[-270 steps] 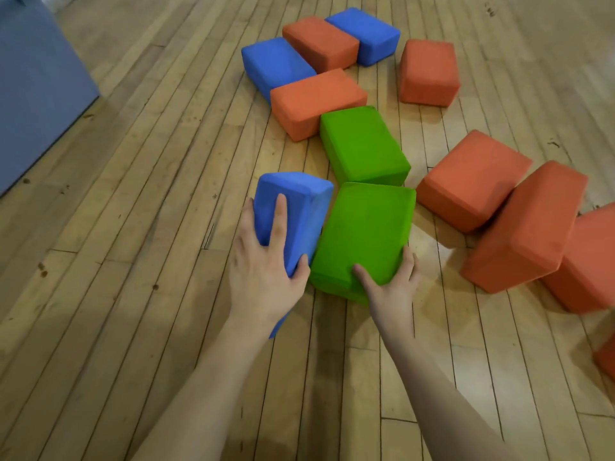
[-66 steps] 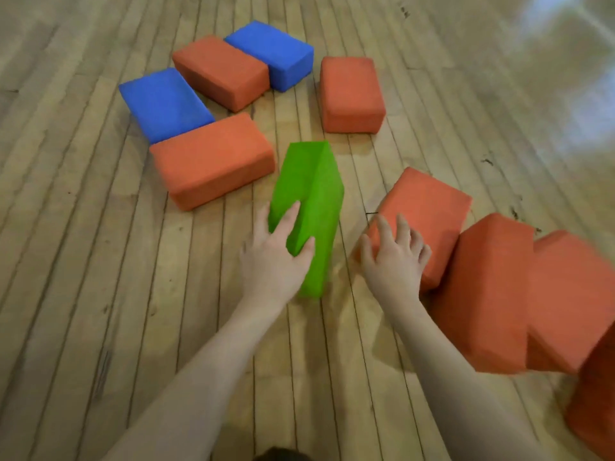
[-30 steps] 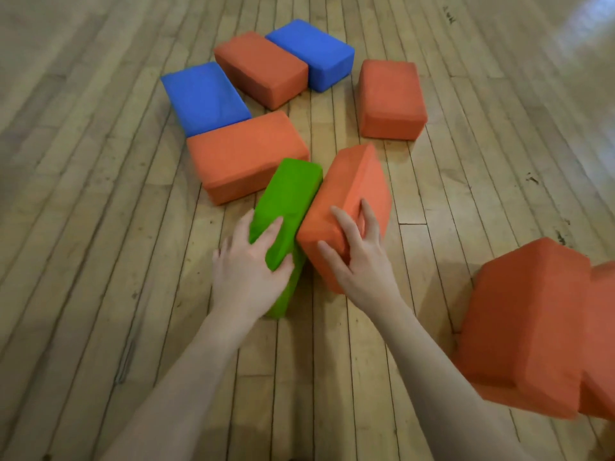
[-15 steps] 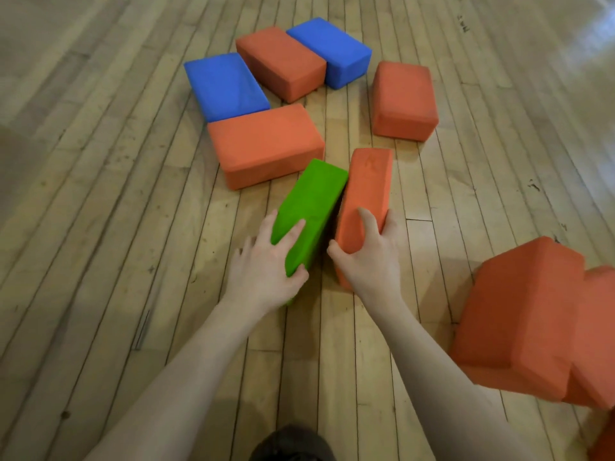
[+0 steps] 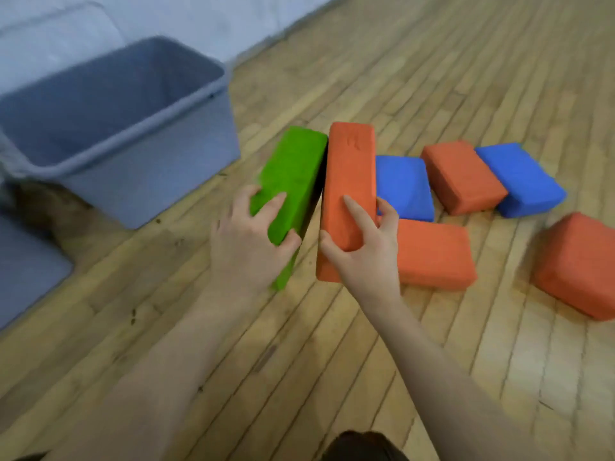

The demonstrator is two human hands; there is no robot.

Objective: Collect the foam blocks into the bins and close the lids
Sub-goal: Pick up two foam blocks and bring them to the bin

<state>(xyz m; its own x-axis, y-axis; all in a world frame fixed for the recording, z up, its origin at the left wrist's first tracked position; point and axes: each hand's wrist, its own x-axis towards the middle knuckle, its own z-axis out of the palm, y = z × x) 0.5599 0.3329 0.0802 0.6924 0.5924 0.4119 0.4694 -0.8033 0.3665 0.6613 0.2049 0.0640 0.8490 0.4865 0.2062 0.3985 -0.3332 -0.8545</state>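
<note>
Two foam blocks I hold (side by side): left hand grips the green rectangular foam block, right hand the orange rectangular foam block, near the open grey plastic bin.

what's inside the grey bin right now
The grey bin is open; only bare inner walls show, with no blocks visible. Its near wall hides the bottom, so blocks could lie there unseen.

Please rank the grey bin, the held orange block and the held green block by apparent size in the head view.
1. grey bin
2. orange block and green block: look alike, so unranked.
</note>
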